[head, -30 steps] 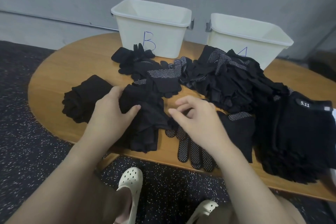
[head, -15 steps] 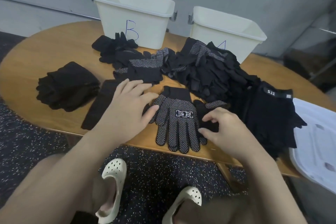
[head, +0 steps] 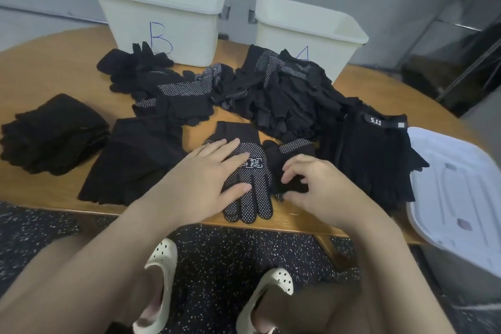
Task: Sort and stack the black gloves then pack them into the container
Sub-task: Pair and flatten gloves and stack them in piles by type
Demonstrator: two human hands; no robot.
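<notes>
left hand (head: 206, 173) now flat on the dotted glove (head: 248, 187), right hand (head: 311, 184) still pinching a black glove (head: 294, 186)

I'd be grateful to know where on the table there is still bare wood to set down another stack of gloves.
Bare wood shows at the far left, between the B bin and the folded stack, and at the far right behind the 5.11 gloves, beside the A bin. The middle is crowded: the loose pile and both hands, left hand, right hand.
</notes>
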